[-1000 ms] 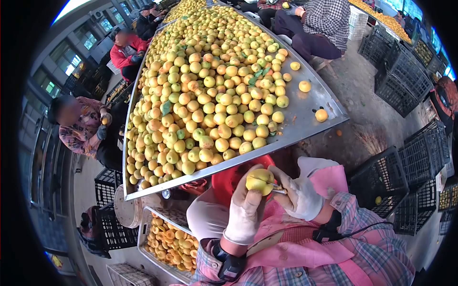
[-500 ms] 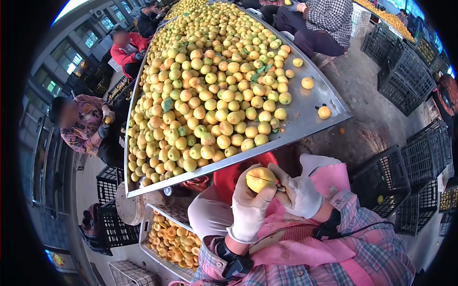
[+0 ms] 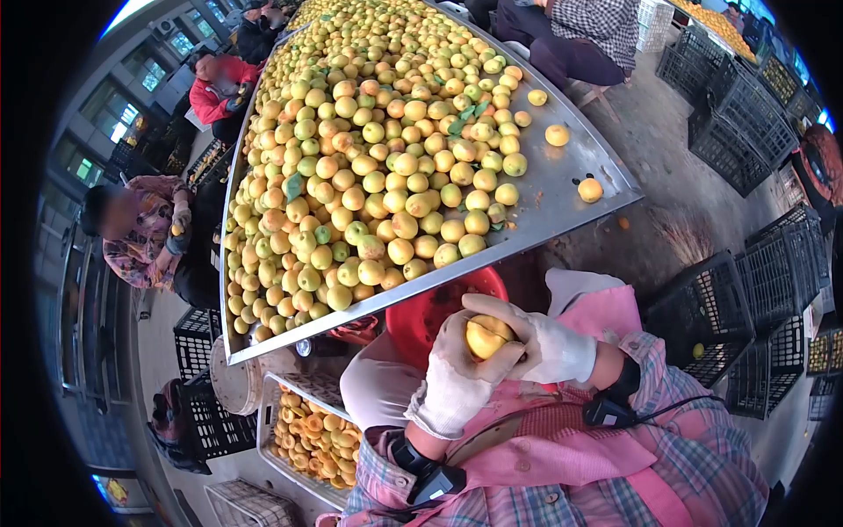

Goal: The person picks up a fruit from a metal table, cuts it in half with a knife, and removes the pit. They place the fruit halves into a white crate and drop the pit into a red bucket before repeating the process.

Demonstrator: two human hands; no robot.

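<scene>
Since a dark split crosses the round yellow fruit (image 3: 487, 338), my grip probably steadies both sides: white-gloved left hand (image 3: 451, 386) and white-gloved right hand (image 3: 555, 349) pinch it, near the red plastic basin (image 3: 406, 328).

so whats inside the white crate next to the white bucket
Cut yellow-orange fruit pieces lie heaped in the white crate. They cover its bottom and whatever lies deeper, so neither can be seen.

No words to read here.
The bright panel (image 3: 120, 492) at the lower left is too small to read.
</scene>
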